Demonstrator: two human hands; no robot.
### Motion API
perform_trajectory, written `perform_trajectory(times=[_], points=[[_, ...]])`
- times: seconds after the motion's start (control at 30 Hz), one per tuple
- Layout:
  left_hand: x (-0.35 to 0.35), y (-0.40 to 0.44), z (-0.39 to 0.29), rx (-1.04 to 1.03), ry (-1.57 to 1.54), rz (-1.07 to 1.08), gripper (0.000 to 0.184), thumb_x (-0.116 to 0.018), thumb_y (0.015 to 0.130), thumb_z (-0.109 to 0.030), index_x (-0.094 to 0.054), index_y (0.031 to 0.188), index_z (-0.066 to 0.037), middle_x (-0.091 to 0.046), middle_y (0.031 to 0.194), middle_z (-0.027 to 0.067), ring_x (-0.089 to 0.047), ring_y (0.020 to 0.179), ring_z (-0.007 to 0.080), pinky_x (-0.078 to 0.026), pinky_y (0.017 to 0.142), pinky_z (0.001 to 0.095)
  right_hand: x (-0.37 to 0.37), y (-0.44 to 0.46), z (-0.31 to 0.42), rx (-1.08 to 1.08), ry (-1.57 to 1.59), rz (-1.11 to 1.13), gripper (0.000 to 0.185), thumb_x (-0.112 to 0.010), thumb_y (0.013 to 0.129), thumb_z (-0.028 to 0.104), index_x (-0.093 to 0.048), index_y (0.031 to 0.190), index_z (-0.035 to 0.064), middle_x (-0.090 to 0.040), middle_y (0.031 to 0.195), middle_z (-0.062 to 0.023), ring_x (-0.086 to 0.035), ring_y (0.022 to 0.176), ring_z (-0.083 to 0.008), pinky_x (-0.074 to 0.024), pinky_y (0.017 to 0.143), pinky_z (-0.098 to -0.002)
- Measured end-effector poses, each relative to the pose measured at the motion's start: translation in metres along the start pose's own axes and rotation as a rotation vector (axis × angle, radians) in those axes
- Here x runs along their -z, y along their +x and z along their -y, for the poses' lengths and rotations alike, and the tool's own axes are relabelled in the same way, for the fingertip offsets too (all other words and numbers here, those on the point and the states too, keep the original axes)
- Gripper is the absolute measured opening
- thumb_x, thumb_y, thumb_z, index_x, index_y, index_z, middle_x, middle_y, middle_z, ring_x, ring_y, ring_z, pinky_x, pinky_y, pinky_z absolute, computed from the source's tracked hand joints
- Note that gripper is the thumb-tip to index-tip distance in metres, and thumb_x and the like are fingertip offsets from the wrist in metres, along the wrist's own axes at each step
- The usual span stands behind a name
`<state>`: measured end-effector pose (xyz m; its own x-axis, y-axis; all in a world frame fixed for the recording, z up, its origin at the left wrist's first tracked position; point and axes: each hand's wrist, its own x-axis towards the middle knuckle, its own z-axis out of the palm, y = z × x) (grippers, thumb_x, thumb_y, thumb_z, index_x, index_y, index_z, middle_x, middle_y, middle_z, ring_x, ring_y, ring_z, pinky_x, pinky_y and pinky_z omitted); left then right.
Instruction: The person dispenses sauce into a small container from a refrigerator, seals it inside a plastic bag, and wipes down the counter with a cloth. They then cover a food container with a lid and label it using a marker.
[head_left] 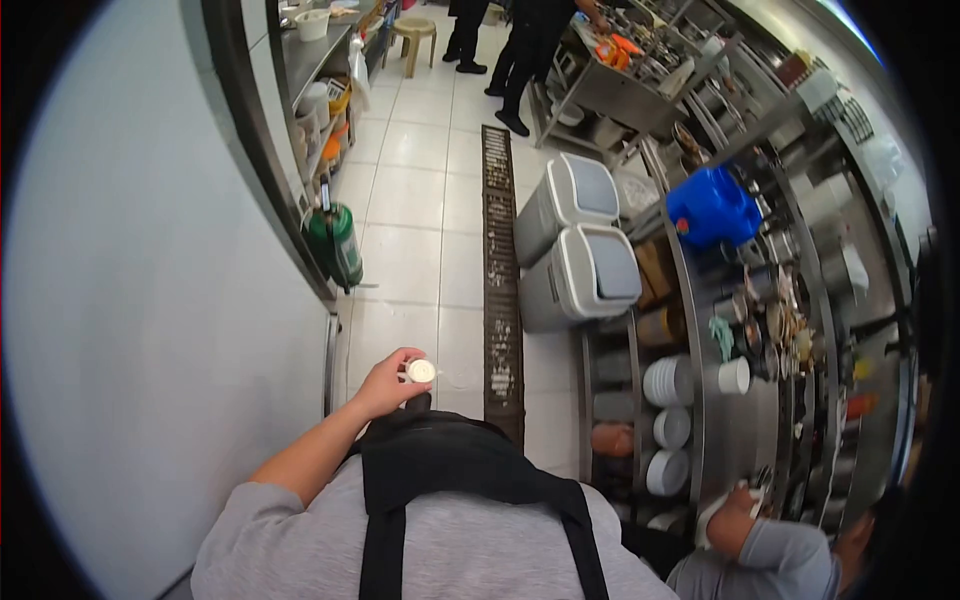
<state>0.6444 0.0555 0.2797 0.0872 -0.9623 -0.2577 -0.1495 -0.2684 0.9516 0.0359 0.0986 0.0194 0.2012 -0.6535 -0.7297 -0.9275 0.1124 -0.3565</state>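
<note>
My left hand is closed around a small round cup, held in front of my black apron. The cup's top shows a pale cream disc, and I cannot tell whether that is a lid or what is inside. The thumb and fingers wrap its side, over the white tiled floor. My right hand does not show in the view.
A floor drain grate runs ahead. Two grey lidded bins stand right of it, beside a steel counter with a blue jug and stacked white bowls. A green cylinder stands left. Co-workers are ahead and at lower right.
</note>
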Motion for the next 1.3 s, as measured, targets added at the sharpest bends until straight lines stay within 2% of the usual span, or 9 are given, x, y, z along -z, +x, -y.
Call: perform_trajectory(times=[0.1,0.43,0.57,0.67,0.77,0.83,0.93,1.13,1.3], points=[[0.024,0.084,-0.045,-0.338,0.199,-0.130,0.055,-0.076,0.072,-0.017,-0.050,0.119,-0.007,-0.055,0.112,0.0088,-0.056,0.101,0.0222,-0.049,0.082,0.0327,0.041,0.011,0.080,-0.111,0.123,-0.044,0.026,-0.056,0.087,0.026,-0.062,0.104,0.0067,-0.065,0.094,-0.0165,-0.063,0.088,-0.0305,-0.0490,0.077,-0.0378],[0.079,0.286,-0.133,-0.309,0.070,-0.137,0.058,-0.075,0.074,-0.021,-0.050,0.125,-0.009,-0.056,0.112,0.0073,-0.055,0.101,0.0180,-0.047,0.080,0.0309,0.229,0.201,0.205,-0.147,0.242,-0.175,0.024,-0.057,0.086,0.024,-0.062,0.102,0.0067,-0.064,0.093,-0.0170,-0.062,0.088,-0.0330,-0.0487,0.075,-0.0387],[0.124,0.347,-0.135,-0.209,0.130,-0.296,0.057,-0.076,0.071,-0.025,-0.054,0.121,-0.009,-0.061,0.109,0.0071,-0.056,0.092,0.0185,-0.047,0.080,0.0302,0.299,0.351,0.268,0.133,0.051,-0.042,0.023,-0.058,0.085,0.023,-0.062,0.101,0.0067,-0.064,0.092,-0.0173,-0.062,0.087,-0.0340,-0.0486,0.075,-0.0391],[0.175,0.383,-0.156,-0.152,0.226,-0.431,0.054,-0.077,0.069,-0.024,-0.057,0.117,-0.009,-0.062,0.104,0.0065,-0.052,0.081,0.0174,-0.046,0.076,0.0292,0.393,0.374,0.521,0.780,-0.013,-0.230,0.019,-0.056,0.085,0.013,-0.062,0.101,0.0038,-0.063,0.091,-0.0183,-0.061,0.086,-0.0351,-0.0488,0.075,-0.0389],[0.222,0.409,-0.184,-0.076,0.267,-0.651,0.055,-0.078,0.067,-0.020,-0.056,0.116,-0.008,-0.061,0.096,0.0043,-0.050,0.075,0.0151,-0.045,0.068,0.0281,0.459,0.352,0.749,0.979,0.174,0.120,0.022,-0.054,0.092,0.009,-0.058,0.112,0.0055,-0.063,0.102,-0.0071,-0.057,0.088,-0.0117,-0.0473,0.077,-0.0260],[0.248,0.425,-0.183,-0.088,0.203,-0.760,0.054,-0.078,0.068,-0.016,-0.056,0.116,-0.007,-0.059,0.094,0.0018,-0.048,0.072,0.0112,-0.044,0.066,0.0251,0.474,0.346,0.850,1.052,0.380,0.443,0.026,-0.049,0.094,0.007,-0.050,0.120,0.0047,-0.059,0.109,-0.0080,-0.057,0.099,-0.0141,-0.0476,0.083,-0.0279],[0.285,0.450,-0.183,-0.102,0.091,-0.929,0.054,-0.077,0.068,-0.009,-0.055,0.117,-0.006,-0.056,0.086,-0.0012,-0.047,0.069,0.0058,-0.042,0.062,0.0210,0.478,0.351,0.953,1.150,0.558,0.610,0.025,-0.045,0.094,0.003,-0.051,0.118,0.0052,-0.054,0.118,-0.0068,-0.056,0.100,-0.0138,-0.0469,0.081,-0.0265],[0.396,0.531,-0.166,-0.065,0.047,-1.022,0.054,-0.075,0.068,-0.006,-0.052,0.117,-0.007,-0.054,0.079,-0.0026,-0.046,0.063,0.0050,-0.039,0.056,0.0192,0.475,0.410,1.102,1.574,0.183,0.324,0.020,-0.049,0.090,0.000,-0.055,0.109,0.0044,-0.057,0.115,-0.0122,-0.058,0.101,-0.0234,-0.0474,0.081,-0.0297],[0.496,0.604,-0.165,-0.105,0.103,-1.031,0.050,-0.074,0.068,-0.008,-0.052,0.114,-0.006,-0.054,0.101,0.0083,-0.053,0.066,0.0143,-0.046,0.060,0.0266,0.464,0.490,1.199,1.577,0.018,0.168,0.020,-0.051,0.090,0.005,-0.050,0.110,0.0032,-0.057,0.118,-0.0166,-0.058,0.099,-0.0358,-0.0484,0.081,-0.0373]])
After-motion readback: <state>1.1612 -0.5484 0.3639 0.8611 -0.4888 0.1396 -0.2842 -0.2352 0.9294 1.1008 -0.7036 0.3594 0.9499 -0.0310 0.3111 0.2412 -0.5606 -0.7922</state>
